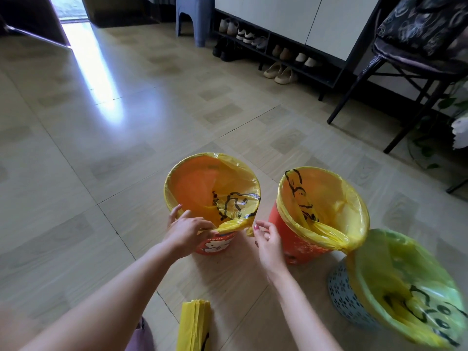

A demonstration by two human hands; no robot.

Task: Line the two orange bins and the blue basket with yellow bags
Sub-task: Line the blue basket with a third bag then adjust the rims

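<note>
Head view looks down on a tiled floor (101, 148) where three containers stand in a loose row. Taking the middle orange bin (291, 239) as landmark: it wears a yellow bag (329, 198) folded over its rim, with slack gathered into a twist at the near edge. To its left, just apart, stands the second orange bin (215, 245), its own yellow liner (228, 160) stretched around the rim. Left hand (186, 231) grips that liner's gathered edge at the near rim, fingers closed on the plastic. Right hand (268, 239) hovers between the two bins, fingers loosely curled and partly spread, touching or just beside a small tail of the same liner; I cannot tell which. To the landmark's right and nearer the camera, the blue basket (342, 295) is lined too, its bag (405, 274) ballooning over the top. Nearer the camera than the landmark, left of it, a folded stack of yellow bags (193, 325) lies on the floor.
</note>
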